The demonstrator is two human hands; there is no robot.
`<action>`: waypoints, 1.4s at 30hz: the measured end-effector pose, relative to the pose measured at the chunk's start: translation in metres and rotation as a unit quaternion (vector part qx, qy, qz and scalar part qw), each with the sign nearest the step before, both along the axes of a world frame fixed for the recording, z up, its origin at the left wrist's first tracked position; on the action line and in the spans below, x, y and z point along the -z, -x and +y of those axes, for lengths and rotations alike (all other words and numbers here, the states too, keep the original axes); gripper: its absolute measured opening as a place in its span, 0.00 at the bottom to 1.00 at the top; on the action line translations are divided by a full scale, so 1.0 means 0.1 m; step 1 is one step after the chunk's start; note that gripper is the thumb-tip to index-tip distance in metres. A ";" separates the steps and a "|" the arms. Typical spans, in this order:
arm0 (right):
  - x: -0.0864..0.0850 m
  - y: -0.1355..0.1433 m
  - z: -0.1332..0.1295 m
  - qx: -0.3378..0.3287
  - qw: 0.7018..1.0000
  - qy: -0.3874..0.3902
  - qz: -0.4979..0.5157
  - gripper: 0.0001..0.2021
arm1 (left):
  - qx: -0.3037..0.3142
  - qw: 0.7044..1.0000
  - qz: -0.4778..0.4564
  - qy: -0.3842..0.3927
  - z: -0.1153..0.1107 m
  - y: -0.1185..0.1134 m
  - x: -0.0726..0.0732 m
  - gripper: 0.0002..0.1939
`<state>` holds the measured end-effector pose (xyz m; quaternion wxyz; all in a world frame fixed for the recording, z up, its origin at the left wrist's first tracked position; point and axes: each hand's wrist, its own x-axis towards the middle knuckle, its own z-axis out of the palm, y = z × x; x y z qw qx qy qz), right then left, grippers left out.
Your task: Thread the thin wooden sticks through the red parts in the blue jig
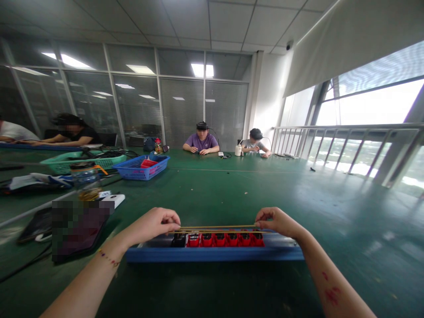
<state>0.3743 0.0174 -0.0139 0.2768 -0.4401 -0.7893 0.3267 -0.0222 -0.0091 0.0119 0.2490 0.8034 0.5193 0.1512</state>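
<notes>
Left hand (164, 221) and right hand (273, 219), fingers closed: I pinch opposite ends of yellow band (217, 226), stretched along far side of red bins (219, 240) on blue-edged tray (215, 255). Even pull, level wrists should limit twist; uneven release could snap it.

Glossy green tabletop (278, 190) — smooth, blue plastic-looking basket (141, 170).
</notes>
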 end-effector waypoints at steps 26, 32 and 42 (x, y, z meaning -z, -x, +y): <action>-0.01 0.00 -0.02 -0.012 0.993 -0.047 -0.110 0.18 | -0.052 0.979 0.131 -0.144 0.67 0.16 0.41 0.10; 0.01 0.01 -0.04 -0.016 0.987 -0.005 -0.157 0.21 | -0.049 0.983 0.141 -0.103 0.78 0.19 0.58 0.06; -0.01 0.01 -0.06 -0.019 0.988 -0.004 -0.155 0.22 | -0.047 0.985 0.136 -0.100 0.80 0.19 0.62 0.07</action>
